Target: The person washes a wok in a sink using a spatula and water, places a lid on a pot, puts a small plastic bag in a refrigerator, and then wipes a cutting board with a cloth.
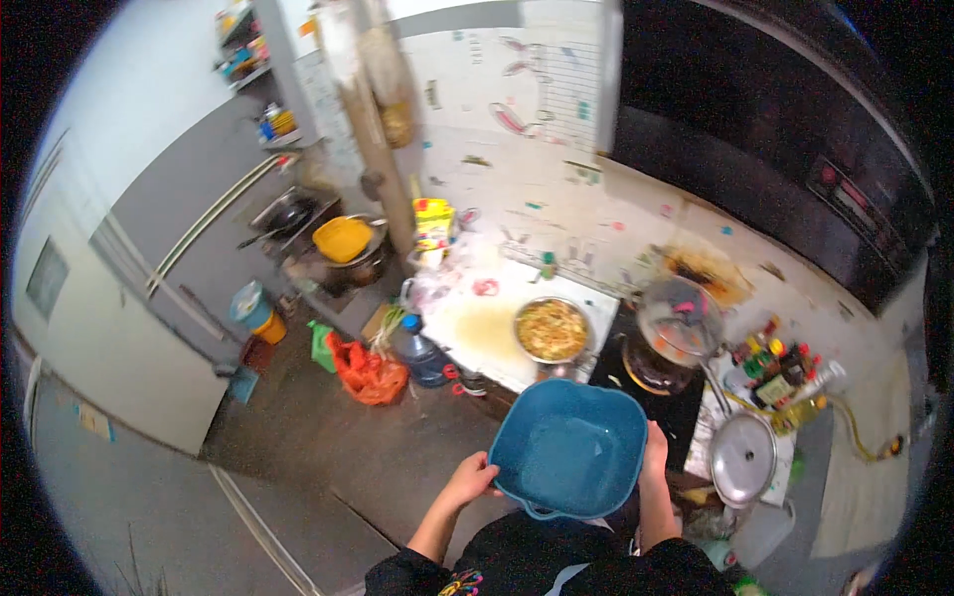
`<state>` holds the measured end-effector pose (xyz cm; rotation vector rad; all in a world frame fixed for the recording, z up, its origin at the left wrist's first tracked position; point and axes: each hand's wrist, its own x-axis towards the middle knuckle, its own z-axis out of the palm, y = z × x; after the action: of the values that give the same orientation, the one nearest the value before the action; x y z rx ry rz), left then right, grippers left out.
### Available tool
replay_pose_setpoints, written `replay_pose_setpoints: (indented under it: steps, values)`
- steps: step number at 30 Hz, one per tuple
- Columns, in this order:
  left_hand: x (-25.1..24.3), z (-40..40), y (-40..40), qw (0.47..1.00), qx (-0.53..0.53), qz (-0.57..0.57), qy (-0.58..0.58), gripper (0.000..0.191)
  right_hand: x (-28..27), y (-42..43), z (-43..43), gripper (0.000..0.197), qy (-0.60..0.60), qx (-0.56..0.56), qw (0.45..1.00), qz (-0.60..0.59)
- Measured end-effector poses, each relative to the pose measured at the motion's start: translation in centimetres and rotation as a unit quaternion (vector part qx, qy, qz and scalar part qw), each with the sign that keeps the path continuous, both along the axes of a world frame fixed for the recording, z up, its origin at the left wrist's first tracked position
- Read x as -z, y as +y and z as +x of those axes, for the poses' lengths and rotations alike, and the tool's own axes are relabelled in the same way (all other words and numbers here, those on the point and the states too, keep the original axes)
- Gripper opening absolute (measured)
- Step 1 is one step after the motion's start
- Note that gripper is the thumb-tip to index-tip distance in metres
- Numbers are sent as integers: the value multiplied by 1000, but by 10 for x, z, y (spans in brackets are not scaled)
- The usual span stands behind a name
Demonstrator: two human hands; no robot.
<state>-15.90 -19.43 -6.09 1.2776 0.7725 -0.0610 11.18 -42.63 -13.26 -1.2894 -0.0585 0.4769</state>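
A blue plastic basin (568, 458) is held in front of my body, its inside facing up with no food visible in it. On its left rim, my left hand (472, 479) grips with the thumb over the edge. My right hand (656, 449) holds the opposite side, its fingers partly hidden by the basin wall. Just beyond the basin, a metal pan (552, 333) of chopped, cooked-looking food rests on the white counter (477, 320). To the right of that pan, a pot with a glass lid (680, 322) sits on the black stove (663, 425).
Several bottles (782, 372) crowd the right counter beside a metal lid (743, 458). A large water bottle (423, 354) and an orange plastic bag (365, 370) stand on the floor at left. A yellow basin (343, 238) tops a pot farther back. The range hood (745, 149) overhangs the stove.
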Motion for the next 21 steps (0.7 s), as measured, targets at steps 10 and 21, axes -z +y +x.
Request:
replay_pose_setpoints:
  steps: [10, 21]
  values:
    - [10, -78, 88, 955, -294, 32, -23, 15, -25, 223, -35, 36, 11, -199, 978, 58]
    - [8, -97, 284, 895, -440, 59, -34, 8, -45, 466, -66, 38, 11, -399, 916, 27]
